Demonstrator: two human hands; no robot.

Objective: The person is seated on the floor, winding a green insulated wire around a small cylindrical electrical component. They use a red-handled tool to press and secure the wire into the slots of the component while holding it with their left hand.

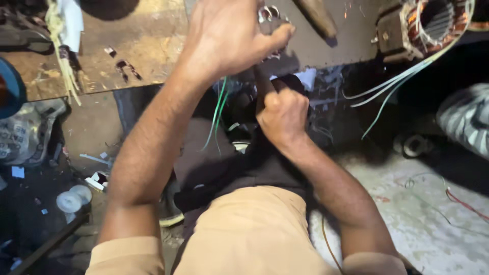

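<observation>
Head view: hands (232, 38) grip green wires (220, 109) hanging straight down.

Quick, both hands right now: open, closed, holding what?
Left hand: closed on a small metal part with green wires hanging below.
Right hand: closed in a fist on a thin dark tool.

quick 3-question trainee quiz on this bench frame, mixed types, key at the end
1. True or false: the right hand is open and holds nothing.
2. Which hand is raised higher against the workbench? A) left hand B) right hand
3. Fill in: the green wires hang below the ___ hand.

Key: 1 false, it is fisted around a dark handle whose working end is hidden. 2 A; it grips a small metal part at the bench edge. 3 left. Extra note: a motor stator with copper windings sits at the bench's far right.
</observation>
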